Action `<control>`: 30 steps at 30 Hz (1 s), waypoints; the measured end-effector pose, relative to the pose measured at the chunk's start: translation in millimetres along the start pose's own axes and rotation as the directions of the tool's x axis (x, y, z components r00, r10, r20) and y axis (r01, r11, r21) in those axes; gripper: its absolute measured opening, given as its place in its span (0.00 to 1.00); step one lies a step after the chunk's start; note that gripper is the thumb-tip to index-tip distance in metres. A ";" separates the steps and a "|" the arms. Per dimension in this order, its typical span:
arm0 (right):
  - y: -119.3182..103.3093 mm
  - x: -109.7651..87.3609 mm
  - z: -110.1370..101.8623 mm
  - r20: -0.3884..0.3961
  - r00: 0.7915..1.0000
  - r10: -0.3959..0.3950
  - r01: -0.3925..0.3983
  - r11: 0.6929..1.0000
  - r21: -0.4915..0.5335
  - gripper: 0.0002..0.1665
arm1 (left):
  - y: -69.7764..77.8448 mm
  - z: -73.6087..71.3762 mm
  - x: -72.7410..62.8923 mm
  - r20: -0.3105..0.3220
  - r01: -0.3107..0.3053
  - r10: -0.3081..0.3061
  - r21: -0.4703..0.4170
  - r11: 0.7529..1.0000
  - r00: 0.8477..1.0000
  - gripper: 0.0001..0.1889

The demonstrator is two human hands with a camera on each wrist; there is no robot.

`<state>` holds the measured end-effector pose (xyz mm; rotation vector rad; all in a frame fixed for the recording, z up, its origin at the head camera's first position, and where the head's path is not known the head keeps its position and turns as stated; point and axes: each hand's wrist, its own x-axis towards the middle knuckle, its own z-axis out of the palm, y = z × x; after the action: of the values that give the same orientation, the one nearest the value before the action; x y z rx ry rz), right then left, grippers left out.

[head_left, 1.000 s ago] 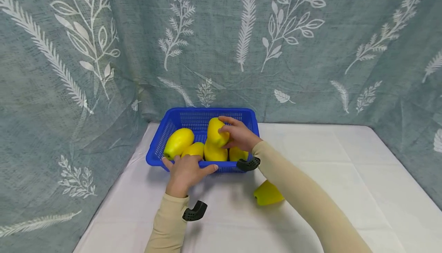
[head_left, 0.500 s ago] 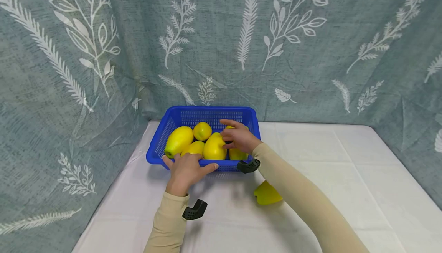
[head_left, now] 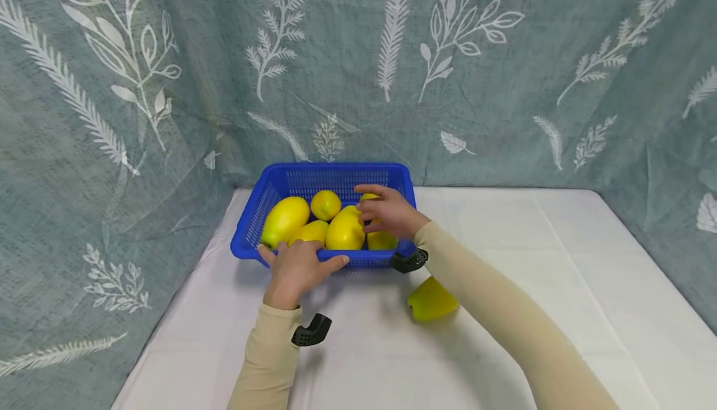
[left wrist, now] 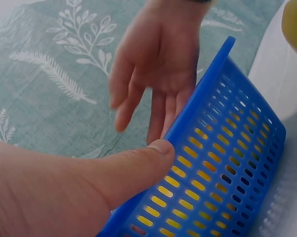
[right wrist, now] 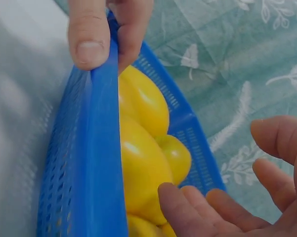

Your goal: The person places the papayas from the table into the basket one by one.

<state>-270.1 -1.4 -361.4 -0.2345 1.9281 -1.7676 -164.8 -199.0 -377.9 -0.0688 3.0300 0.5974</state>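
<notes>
A blue plastic basket [head_left: 246,226] with slotted walls stands at the back of the table and holds several yellow fruits. Among them are a long one [head_left: 285,220] on the left, a plump one [head_left: 345,229] in the middle and a small round-looking one [head_left: 326,205] behind. My left hand [head_left: 295,270] grips the near rim, thumb outside and fingers inside, as the right wrist view shows. Over the basket's right side hovers my right hand [head_left: 389,211], fingers loosely bent and nothing held. It partly hides the yellow fruits beneath.
A yellow-green fruit [head_left: 431,300] lies on the white table [head_left: 515,260] in front of the basket, partly hidden by the right forearm. A grey-green curtain [head_left: 347,55] with white leaf prints hangs behind and at both sides.
My right hand has let go of a yellow fruit inside the basket and now holds nothing. A round-looking yellow fruit has appeared at the basket's back. My left hand keeps its grip.
</notes>
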 end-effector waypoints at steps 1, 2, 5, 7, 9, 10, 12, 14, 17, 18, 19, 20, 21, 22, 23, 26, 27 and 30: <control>-2.0 -3.7 -3.8 -0.001 1.000 -0.002 0.002 1.000 -0.009 0.33 | 0.7 -0.6 0.8 0.002 0.001 -0.001 -0.002 1.000 1.000 0.31; -3.7 -8.0 -8.3 -0.002 1.000 -0.007 0.007 1.000 -0.021 0.33 | 1.6 -1.4 1.8 0.003 -0.001 0.001 0.000 1.000 1.000 0.32; -8.0 -24.7 -26.3 -0.005 0.999 -0.036 0.035 0.998 -0.045 0.33 | 4.7 -4.1 5.4 -0.001 -0.013 0.013 0.008 1.000 1.000 0.32; -10.0 -38.1 -40.7 -0.012 0.999 -0.052 0.051 0.998 -0.039 0.33 | 7.0 -6.2 8.3 -0.007 -0.026 0.026 0.013 1.000 1.000 0.32; -9.9 -52.6 -57.0 -0.025 0.997 -0.067 0.066 0.997 -0.039 0.33 | 8.6 -7.8 10.2 -0.006 -0.036 0.036 0.017 0.999 0.999 0.32; -9.4 -60.1 -65.3 -0.035 0.997 -0.067 0.066 0.997 -0.036 0.33 | 9.0 -8.5 10.7 -0.003 -0.038 0.038 0.017 0.999 0.999 0.32; -7.1 -74.3 -81.8 -0.058 0.996 -0.071 0.069 0.997 -0.036 0.34 | 9.0 -9.2 10.7 0.003 -0.038 0.038 0.020 0.999 0.999 0.32; -3.4 -87.3 -97.2 -0.086 0.994 -0.073 0.070 0.997 -0.037 0.35 | 8.1 -9.4 9.7 0.012 -0.033 0.033 0.024 0.999 0.999 0.32; 5.3 -102.8 -116.1 -0.136 0.989 -0.060 0.057 0.998 -0.020 0.37 | 6.0 -8.7 8.3 0.014 -0.028 0.028 0.027 0.999 1.000 0.32; 9.4 -107.3 -121.3 -0.152 0.987 -0.052 0.051 0.999 -0.010 0.38 | 5.4 -8.3 7.9 0.015 -0.026 0.026 0.026 0.999 1.000 0.32; 14.3 -111.5 -126.3 -0.163 0.986 -0.042 0.043 0.999 0.006 0.39 | 4.7 -7.9 7.4 0.016 -0.025 0.024 0.025 0.999 1.000 0.32; 19.7 -115.8 -130.5 -0.171 0.985 -0.033 0.037 0.999 0.020 0.40 | 4.0 -7.4 6.9 0.017 -0.024 0.024 0.024 0.999 1.000 0.32; 25.8 -119.9 -134.3 -0.178 0.984 -0.022 0.028 0.999 0.034 0.40 | 3.3 -6.8 6.4 0.019 -0.023 0.022 0.022 0.999 1.000 0.32; 32.4 -123.7 -137.9 -0.182 0.983 -0.008 0.018 0.999 0.050 0.40 | 2.7 -6.3 5.9 0.021 -0.021 0.021 0.020 1.000 1.000 0.32; 39.1 -127.4 -140.4 -0.182 0.983 0.002 0.010 0.998 0.068 0.41 | 2.1 -5.9 5.4 0.023 -0.020 0.019 0.018 1.000 1.000 0.32; 58.9 -136.5 -146.0 -0.184 0.982 0.037 -0.019 0.995 0.100 0.41 | 0.7 -4.4 4.2 0.026 -0.021 0.020 0.014 1.000 0.999 0.31; 64.8 -138.8 -147.5 -0.188 0.981 0.051 -0.031 0.993 0.111 0.41 | 0.5 -3.8 3.8 0.028 -0.022 0.022 0.011 1.000 0.999 0.30; 78.0 -144.5 -150.4 -0.202 0.976 0.078 -0.053 0.990 0.128 0.40 | 0.5 -1.2 3.0 0.034 -0.028 0.028 0.002 1.000 0.999 0.29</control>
<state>-201.6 207.4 -397.4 0.0581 1.9338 -1.9209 -167.9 -199.0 -376.7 -0.0152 3.0030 0.5911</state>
